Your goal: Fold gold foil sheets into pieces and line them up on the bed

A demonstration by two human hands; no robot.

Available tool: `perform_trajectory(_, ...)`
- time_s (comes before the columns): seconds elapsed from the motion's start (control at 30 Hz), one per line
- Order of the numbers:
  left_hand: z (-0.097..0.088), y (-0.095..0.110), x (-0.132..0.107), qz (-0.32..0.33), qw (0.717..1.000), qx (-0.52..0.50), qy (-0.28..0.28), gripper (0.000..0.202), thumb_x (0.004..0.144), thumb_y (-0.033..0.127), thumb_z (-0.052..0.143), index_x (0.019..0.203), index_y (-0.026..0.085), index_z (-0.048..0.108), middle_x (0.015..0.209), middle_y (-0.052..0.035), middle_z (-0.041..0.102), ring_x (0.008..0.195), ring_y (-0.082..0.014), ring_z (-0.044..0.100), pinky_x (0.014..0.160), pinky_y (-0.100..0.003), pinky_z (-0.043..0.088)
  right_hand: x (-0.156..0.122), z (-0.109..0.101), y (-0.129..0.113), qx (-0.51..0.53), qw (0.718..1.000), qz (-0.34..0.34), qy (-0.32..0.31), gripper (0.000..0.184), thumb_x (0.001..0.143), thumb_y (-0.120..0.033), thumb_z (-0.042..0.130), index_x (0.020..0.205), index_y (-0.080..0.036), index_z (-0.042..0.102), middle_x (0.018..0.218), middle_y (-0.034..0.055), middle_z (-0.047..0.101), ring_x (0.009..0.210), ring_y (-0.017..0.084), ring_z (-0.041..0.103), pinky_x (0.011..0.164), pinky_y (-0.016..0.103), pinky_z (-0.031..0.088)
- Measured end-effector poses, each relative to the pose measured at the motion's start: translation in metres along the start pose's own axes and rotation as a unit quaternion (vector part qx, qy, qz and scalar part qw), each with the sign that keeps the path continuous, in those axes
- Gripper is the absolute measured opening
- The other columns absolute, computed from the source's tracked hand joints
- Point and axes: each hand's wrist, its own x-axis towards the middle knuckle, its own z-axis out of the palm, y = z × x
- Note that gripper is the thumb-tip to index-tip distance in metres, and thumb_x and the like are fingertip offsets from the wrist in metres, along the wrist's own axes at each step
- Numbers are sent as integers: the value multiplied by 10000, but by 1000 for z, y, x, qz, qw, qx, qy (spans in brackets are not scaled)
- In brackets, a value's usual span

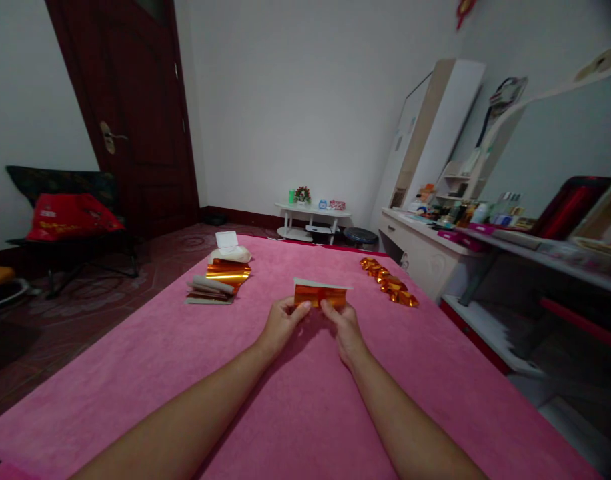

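Note:
A folded sheet of shiny orange foil paper point(321, 294) with a pale back edge is held just above the pink cloth point(305, 400). My left hand point(281, 323) pinches its lower left part, fingers closed on it. My right hand point(341, 325) pinches its lower right part in the same way. Both forearms reach in from the bottom of the view.
To the left lies a stack of orange foil sheets point(220, 280) with a white wipes pack point(230, 250) behind it. A row of folded orange foil pieces point(389, 282) lies to the right. A cluttered desk point(435, 233) stands past the right edge.

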Motion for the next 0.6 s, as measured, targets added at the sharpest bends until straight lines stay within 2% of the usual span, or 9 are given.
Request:
perform_trajectory(0.1,1,0,0,-1,999,18,-36,381,711,486,667,686,109,624,528,8,555,418,-80,456,433,-205,358,-1,1,2,-11,999,-16,28,313,640,-362,754,886,-177,693,848,34,716,716,180,639,682,294,482)
perform_trajectory(0.23,-4,-1,4,3,1000,8,-9,448,690,462,701,956,103,660,635,-25,640,446,-105,522,446,-217,419,-2,-4,1,-28,1000,2,-12,316,644,-320,755,904,-149,698,857,52,717,739,187,637,718,306,480)
perform_trajectory(0.4,-11,-4,7,-2,999,3,41,434,725,503,652,894,106,690,675,-48,667,439,-109,528,379,-200,387,-4,-2,-5,-38,998,1,-54,336,679,-334,729,970,-167,698,925,53,713,822,206,642,787,336,480)
perform_trajectory(0.6,-8,-2,6,-1,1000,-19,16,344,706,418,700,827,97,713,710,-64,692,582,-151,599,559,-246,473,0,-3,-13,-16,999,-28,-17,258,691,-352,713,886,-182,702,804,13,705,697,173,625,681,290,485)
